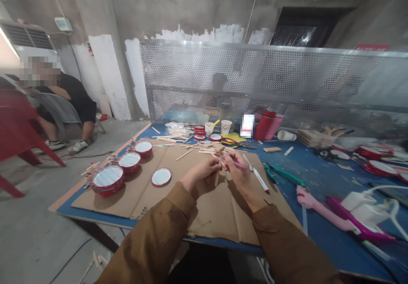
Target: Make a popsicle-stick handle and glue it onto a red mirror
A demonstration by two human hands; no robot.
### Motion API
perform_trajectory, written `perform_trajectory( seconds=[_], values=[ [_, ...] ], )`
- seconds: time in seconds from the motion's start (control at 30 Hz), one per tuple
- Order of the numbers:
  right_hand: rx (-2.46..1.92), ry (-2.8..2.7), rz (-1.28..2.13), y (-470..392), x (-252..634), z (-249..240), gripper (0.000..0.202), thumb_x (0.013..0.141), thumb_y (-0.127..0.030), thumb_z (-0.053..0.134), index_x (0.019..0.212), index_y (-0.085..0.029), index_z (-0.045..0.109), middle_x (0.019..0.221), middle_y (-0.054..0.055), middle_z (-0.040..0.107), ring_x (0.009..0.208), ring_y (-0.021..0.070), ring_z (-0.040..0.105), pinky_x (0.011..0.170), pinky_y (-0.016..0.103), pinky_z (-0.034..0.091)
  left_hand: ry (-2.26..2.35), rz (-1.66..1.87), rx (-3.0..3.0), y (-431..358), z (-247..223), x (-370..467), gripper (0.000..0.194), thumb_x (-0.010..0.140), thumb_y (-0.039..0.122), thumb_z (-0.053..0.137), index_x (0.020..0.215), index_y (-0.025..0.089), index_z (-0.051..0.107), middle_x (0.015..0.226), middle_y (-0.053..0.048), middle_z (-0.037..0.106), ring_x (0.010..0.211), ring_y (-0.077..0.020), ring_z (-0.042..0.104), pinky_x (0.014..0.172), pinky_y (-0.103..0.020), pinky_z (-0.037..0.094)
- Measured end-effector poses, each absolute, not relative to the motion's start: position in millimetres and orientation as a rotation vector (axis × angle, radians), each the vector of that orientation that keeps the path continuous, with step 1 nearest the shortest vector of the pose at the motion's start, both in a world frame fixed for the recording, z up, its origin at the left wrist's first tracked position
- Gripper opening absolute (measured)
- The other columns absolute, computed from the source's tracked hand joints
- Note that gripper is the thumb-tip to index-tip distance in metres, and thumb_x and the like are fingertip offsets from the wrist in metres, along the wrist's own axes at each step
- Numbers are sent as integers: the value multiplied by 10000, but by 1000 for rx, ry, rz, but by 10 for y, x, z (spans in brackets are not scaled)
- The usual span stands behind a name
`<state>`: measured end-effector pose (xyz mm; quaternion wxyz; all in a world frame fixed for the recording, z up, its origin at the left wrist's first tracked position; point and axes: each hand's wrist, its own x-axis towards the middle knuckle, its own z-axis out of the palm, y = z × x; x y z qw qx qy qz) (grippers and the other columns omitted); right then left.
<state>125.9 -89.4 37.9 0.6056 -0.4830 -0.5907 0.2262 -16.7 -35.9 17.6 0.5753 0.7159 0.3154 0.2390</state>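
Observation:
Over the cardboard sheet (204, 220), my left hand (204, 171) is closed on a thin wooden stick (217, 178), which points down toward the cardboard. Close beside it, my right hand (237, 175) is wrapped round a purple pen (238, 165), its tip end up against the fingers of my left hand. The exact contact between pen and stick is hidden by the fingers. A white marker with a red end (261, 180) lies just right of my right hand. Behind both hands is a pile of loose wooden sticks (207, 148).
Red-rimmed round tins (108, 180) stand stacked at the left, with a single round lid (161, 177) nearby. Green-handled pliers (283, 174), a pink glue gun (321, 209) and a power strip (372, 233) lie right. A red bottle (265, 124) stands behind. A person (76, 93) sits far left.

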Motion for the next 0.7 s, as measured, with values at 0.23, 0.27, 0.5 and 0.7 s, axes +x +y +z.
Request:
perform_trajectory(
  seconds=[0.23, 0.27, 0.5, 0.7],
  values=[
    [-1228, -1308, 452, -909, 1284, 417, 328, 850, -547, 592, 747, -236, 570, 540, -40, 549, 507, 151, 518, 530, 285, 410, 758, 556, 1709, -382, 187, -179, 292, 961, 449, 534, 871, 172, 567, 499, 81, 439, 342, -56, 408, 384, -183, 330],
    [-1224, -1301, 465, -912, 1283, 424, 336, 846, -556, 593, 748, -236, 567, 533, -41, 545, 499, 151, 513, 522, 284, 406, 752, 559, 1711, -382, 186, -181, 298, 961, 456, 532, 879, 172, 569, 497, 82, 438, 342, -57, 408, 385, -182, 329],
    [-1100, -1372, 514, -903, 1265, 394, 339, 871, -530, 612, 708, -242, 535, 545, -42, 539, 518, 140, 511, 552, 276, 426, 736, 544, 1715, -369, 193, -177, 359, 954, 517, 532, 844, 176, 539, 494, 69, 452, 351, -62, 420, 393, -183, 322],
    [-1226, -1299, 445, -885, 1300, 373, 360, 851, -577, 606, 743, -235, 573, 565, -26, 573, 506, 143, 514, 508, 268, 412, 761, 570, 1701, -387, 186, -183, 330, 955, 482, 531, 829, 178, 544, 499, 72, 449, 337, -61, 406, 375, -188, 319]
  ],
)
